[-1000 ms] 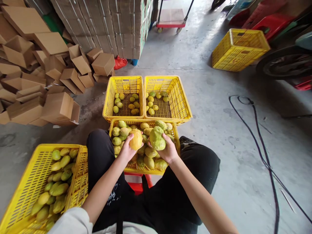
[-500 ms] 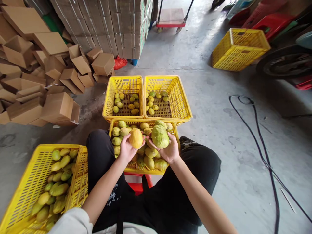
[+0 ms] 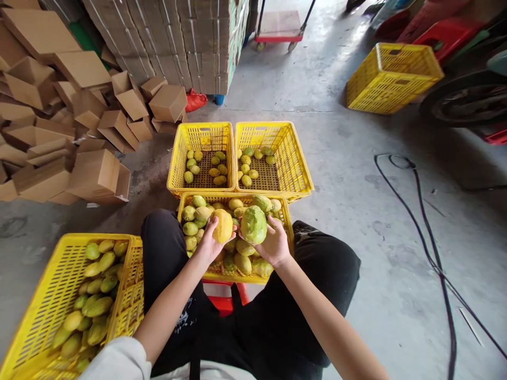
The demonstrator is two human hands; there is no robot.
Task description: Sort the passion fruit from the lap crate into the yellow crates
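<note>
My left hand [image 3: 206,245] is closed around a yellow fruit [image 3: 223,226]. My right hand [image 3: 273,245] is closed around a bigger green fruit [image 3: 253,224]. The two fruits are just beside each other, above the full crate [image 3: 222,276] between my knees. At 12 o'clock, a left crate [image 3: 200,138] and a right crate [image 3: 293,164] sit touching on the floor [image 3: 348,211], each with a few fruits. At 8 o'clock a side crate [image 3: 43,301] holds lots of fruit. Brown boxes [image 3: 93,174] are piled at 10 o'clock.
</note>
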